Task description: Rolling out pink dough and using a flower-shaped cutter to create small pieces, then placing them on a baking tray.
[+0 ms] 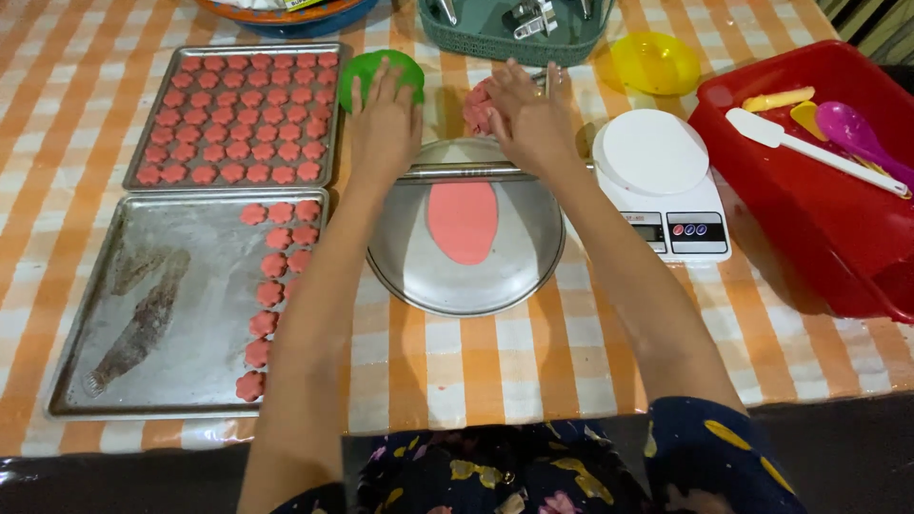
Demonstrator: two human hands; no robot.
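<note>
Round tray [409, 276] at centre, baking trays left, scale right.
Dough sheet [463, 221] lies on it; rolling pin [466, 171] rests across; kitchen scale [666, 190] right, two baking trays [181, 314] left.

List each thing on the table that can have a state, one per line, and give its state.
Pink dough sheet: rolled flat, oval.
Rolling pin: lying across round tray, under both hands.
Left hand: flat, open.
Right hand: flat, open.
Upper tray: full of cookies.
Lower tray: partly filled.
Scale: platform bare.
</note>
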